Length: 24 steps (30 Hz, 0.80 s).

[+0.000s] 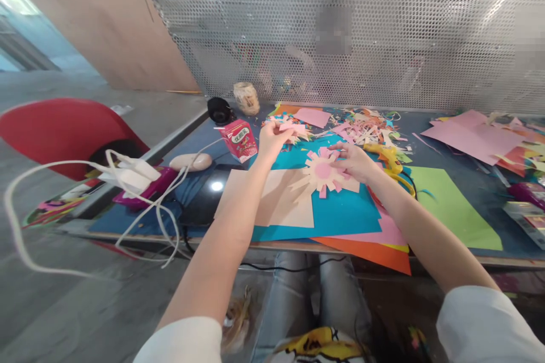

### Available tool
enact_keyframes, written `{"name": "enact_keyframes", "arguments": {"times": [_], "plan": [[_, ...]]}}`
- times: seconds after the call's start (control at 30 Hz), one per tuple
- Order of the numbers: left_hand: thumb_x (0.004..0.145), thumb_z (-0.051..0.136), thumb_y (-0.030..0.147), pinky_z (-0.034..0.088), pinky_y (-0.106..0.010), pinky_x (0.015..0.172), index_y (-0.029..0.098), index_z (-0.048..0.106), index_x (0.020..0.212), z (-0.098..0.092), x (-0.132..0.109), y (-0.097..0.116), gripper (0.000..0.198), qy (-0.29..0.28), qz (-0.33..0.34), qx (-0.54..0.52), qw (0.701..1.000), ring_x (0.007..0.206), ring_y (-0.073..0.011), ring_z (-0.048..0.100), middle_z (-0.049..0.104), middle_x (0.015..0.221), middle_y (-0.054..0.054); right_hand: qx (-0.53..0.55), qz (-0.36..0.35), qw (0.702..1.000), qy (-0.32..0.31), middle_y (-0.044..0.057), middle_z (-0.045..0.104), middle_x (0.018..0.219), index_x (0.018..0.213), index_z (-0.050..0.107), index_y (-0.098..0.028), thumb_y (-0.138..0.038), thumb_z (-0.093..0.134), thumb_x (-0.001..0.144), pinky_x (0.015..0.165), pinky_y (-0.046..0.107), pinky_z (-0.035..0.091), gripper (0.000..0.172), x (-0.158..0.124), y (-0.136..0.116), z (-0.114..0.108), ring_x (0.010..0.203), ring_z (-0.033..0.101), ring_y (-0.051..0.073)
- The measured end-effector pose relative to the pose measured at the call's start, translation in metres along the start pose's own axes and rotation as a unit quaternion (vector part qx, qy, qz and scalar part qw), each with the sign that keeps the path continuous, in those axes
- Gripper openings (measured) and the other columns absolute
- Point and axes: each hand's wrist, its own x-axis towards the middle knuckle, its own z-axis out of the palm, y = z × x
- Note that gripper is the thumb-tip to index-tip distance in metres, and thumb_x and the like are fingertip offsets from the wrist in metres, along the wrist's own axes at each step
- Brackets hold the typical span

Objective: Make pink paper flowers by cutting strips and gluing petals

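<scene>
My right hand (pixel 356 163) grips the right side of a paper flower (pixel 322 172). The flower has a pink round centre and cream and pink petal strips spreading outward. It is above blue paper (pixel 340 215) and cream sheets (pixel 281 204). Farther left, my left hand (pixel 271 140) is closed at the fingertips on a small pink paper piece (pixel 292 127), just over a heap of coloured paper scraps (pixel 303 135). Part of this piece is hard to separate from the scraps behind it.
A pink drink carton (pixel 240 142), a computer mouse (pixel 191 162) and a purple power strip (pixel 142 190) with white cables are on the left. More paper cuttings (pixel 366 125) lie at the back. Green paper (pixel 451 204) and pink sheets (pixel 472 136) sit right, before a perforated metal panel (pixel 383 28).
</scene>
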Motion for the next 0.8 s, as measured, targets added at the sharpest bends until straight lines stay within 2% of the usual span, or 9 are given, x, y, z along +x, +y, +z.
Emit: {"name": "enact_keyframes", "arguments": {"times": [0.1, 0.2, 0.3, 0.43, 0.57, 0.67, 0.8], "plan": [[0.061, 0.069, 0.028, 0.053, -0.027, 0.061, 0.016, 0.056, 0.082, 0.001, 0.0, 0.002, 0.028, -0.001, 0.015, -0.018, 1.0, 0.078, -0.019, 0.066, 0.067, 0.089, -0.006, 0.024, -0.027, 0.999, -0.013, -0.006, 0.059, 0.067, 0.092, 0.056, -0.018, -0.01, 0.07, 0.053, 0.038, 0.016, 0.037, 0.042, -0.007, -0.009, -0.008, 0.048, 0.05, 0.005], [0.062, 0.068, 0.033, 0.052, -0.026, 0.06, 0.014, 0.06, 0.083, 0.006, -0.003, 0.005, 0.029, -0.047, -0.02, -0.064, 0.997, 0.077, -0.0189, 0.065, 0.069, 0.086, -0.007, 0.066, -0.051, 0.996, -0.008, -0.007, 0.058, 0.066, 0.09, 0.057, -0.02, -0.013, 0.074, 0.052, 0.039, 0.016, 0.038, 0.042, -0.016, -0.018, -0.022, 0.049, 0.051, 0.005], [0.063, 0.068, 0.037, 0.051, -0.025, 0.057, 0.014, 0.062, 0.08, 0.015, -0.011, 0.013, 0.031, -0.095, -0.053, -0.093, 0.99, 0.078, -0.0191, 0.065, 0.069, 0.082, -0.008, 0.108, -0.052, 0.993, 0.014, -0.007, 0.059, 0.067, 0.082, 0.058, -0.02, -0.014, 0.077, 0.05, 0.048, 0.016, 0.044, 0.038, -0.023, -0.019, -0.037, 0.056, 0.055, 0.006], [0.067, 0.067, 0.041, 0.051, -0.022, 0.054, 0.014, 0.062, 0.081, 0.026, -0.031, 0.031, 0.03, -0.155, -0.025, -0.091, 0.983, 0.084, -0.0202, 0.066, 0.07, 0.083, -0.008, 0.134, -0.061, 0.989, 0.032, -0.005, 0.061, 0.073, 0.08, 0.06, -0.021, -0.014, 0.078, 0.051, 0.053, 0.018, 0.046, 0.035, -0.028, -0.014, -0.047, 0.062, 0.058, 0.007], [0.072, 0.065, 0.04, 0.052, -0.024, 0.054, 0.015, 0.061, 0.079, 0.032, -0.05, 0.049, 0.026, -0.182, 0.02, -0.091, 0.979, 0.077, -0.0194, 0.067, 0.07, 0.077, -0.007, 0.128, -0.09, 0.987, 0.034, -0.004, 0.062, 0.073, 0.079, 0.062, -0.023, -0.016, 0.08, 0.05, 0.053, 0.02, 0.046, 0.034, -0.028, -0.011, -0.047, 0.062, 0.058, 0.008], [0.074, 0.065, 0.039, 0.051, -0.024, 0.051, 0.015, 0.061, 0.079, 0.034, -0.058, 0.058, 0.024, -0.18, 0.055, -0.105, 0.977, 0.075, -0.0183, 0.067, 0.07, 0.076, -0.007, 0.128, -0.11, 0.985, 0.025, -0.005, 0.062, 0.07, 0.078, 0.063, -0.024, -0.017, 0.081, 0.05, 0.052, 0.02, 0.047, 0.034, -0.028, -0.011, -0.047, 0.06, 0.057, 0.008], [0.073, 0.067, 0.034, 0.051, -0.023, 0.05, 0.015, 0.062, 0.078, 0.034, -0.065, 0.064, 0.021, -0.143, 0.076, -0.095, 0.982, 0.065, -0.0142, 0.065, 0.071, 0.076, -0.005, 0.121, -0.127, 0.984, 0.028, -0.005, 0.063, 0.069, 0.078, 0.064, -0.025, -0.018, 0.081, 0.052, 0.05, 0.019, 0.047, 0.032, -0.029, -0.012, -0.049, 0.058, 0.057, 0.008]]}}
